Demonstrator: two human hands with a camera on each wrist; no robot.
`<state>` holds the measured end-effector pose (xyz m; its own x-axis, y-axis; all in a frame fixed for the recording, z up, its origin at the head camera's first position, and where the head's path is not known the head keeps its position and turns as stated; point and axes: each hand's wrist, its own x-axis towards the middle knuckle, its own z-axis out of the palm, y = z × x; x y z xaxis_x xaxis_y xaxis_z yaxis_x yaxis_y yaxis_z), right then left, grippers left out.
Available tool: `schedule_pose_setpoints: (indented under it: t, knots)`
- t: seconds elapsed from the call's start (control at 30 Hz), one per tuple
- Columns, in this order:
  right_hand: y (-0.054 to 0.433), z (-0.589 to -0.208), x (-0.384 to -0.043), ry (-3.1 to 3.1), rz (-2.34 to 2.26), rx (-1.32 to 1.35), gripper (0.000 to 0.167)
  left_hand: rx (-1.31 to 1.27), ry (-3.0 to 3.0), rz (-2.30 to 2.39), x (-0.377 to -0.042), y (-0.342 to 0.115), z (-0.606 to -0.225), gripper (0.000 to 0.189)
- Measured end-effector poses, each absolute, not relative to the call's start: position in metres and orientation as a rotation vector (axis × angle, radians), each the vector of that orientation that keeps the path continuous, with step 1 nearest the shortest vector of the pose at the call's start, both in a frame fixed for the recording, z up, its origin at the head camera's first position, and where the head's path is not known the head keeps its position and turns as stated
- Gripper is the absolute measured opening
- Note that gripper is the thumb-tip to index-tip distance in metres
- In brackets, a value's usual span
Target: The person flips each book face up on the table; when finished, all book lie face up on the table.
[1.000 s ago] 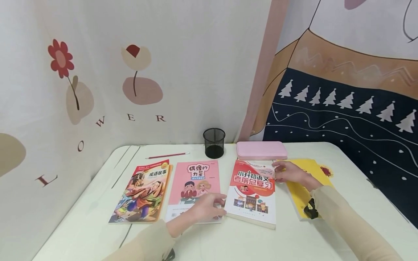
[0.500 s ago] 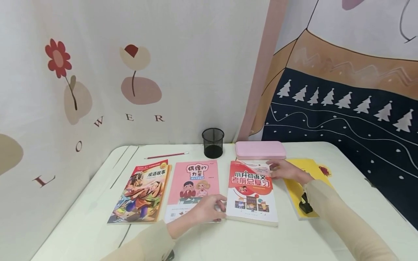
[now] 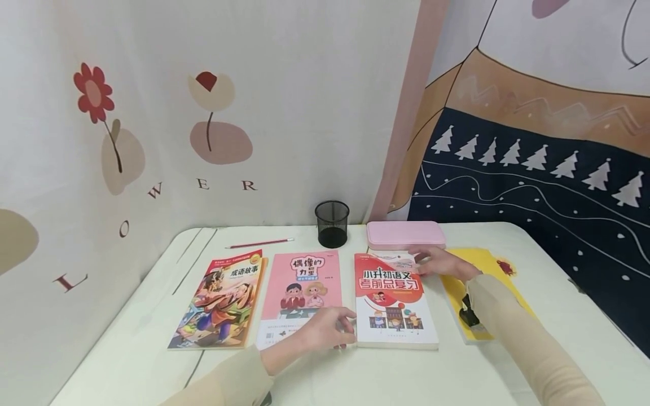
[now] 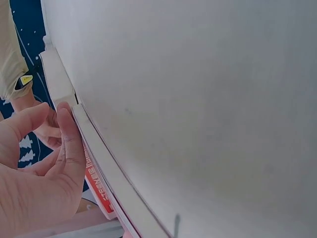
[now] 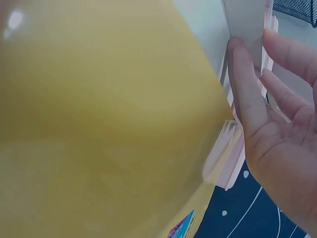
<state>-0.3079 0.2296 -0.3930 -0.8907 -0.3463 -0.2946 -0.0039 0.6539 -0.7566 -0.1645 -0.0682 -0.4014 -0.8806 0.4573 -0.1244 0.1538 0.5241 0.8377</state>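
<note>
A thick red-and-white book (image 3: 396,307) lies flat on the table right of centre. At its far right corner, my right hand (image 3: 438,263) holds the edge, with thumb and fingers on two sides of the corner in the right wrist view (image 5: 282,129). Beside the near left edge is my left hand (image 3: 329,330), its fingertips at the book's side and its palm over the near corner of a pink book (image 3: 304,282). In the left wrist view the left thumb and forefinger stand apart. Under the right forearm lies a yellow book (image 3: 459,307), partly hidden.
A colourful storybook (image 3: 218,299) lies at the left. Along the back are a red pencil (image 3: 259,243), a black mesh pen holder (image 3: 332,224) and a pink pencil case (image 3: 405,234). Printed curtains hang behind the white table (image 3: 137,316).
The red-and-white book has turned counterclockwise: its far end shifted left, its near end right, so it lies straighter. My right hand moved left with its corner; the left hand barely moved.
</note>
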Motion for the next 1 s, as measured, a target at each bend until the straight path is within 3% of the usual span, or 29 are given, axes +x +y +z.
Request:
schedule_pose_setpoints:
  t: [0.67,1.0]
  knots:
    - [0.241,-0.392,-0.299,2.465,-1.146,-0.264,0.070,0.472,2.386,1.337,-0.168,-0.076,-0.395,0.039]
    - [0.280,-0.386,-0.295,2.478,-1.261,-0.174,0.058,0.507,2.365,1.476,-0.176,-0.070,-0.384,0.037]
